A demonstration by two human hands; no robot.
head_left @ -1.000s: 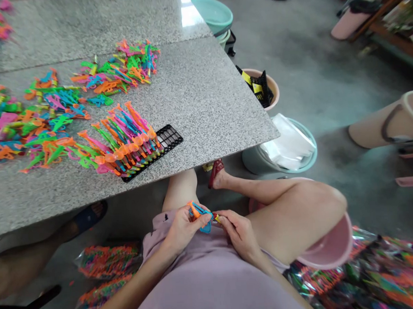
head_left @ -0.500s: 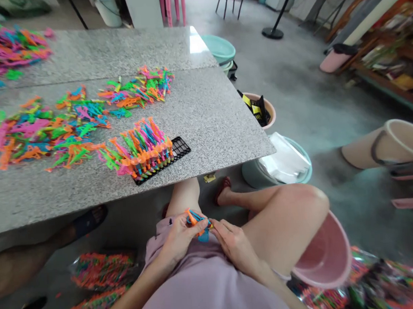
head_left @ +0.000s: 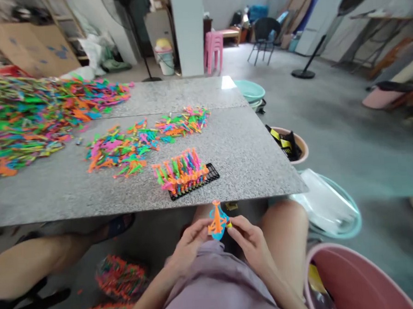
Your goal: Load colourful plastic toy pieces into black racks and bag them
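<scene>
Here's the toy (head_left: 217, 221), orange over blue, held above the lap (head_left: 212, 258), just nearside of the desk (head_left: 256, 170). Long axis near to far, flared orange end pointing far! Left hand (head_left: 192, 245) fingers pinch its left side; right hand (head_left: 251, 239) fingers grip the yellow piece (head_left: 228, 224) at its right.

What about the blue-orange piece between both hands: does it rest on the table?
No, the piece is held between the left hand and the right hand, above the lap.
</scene>
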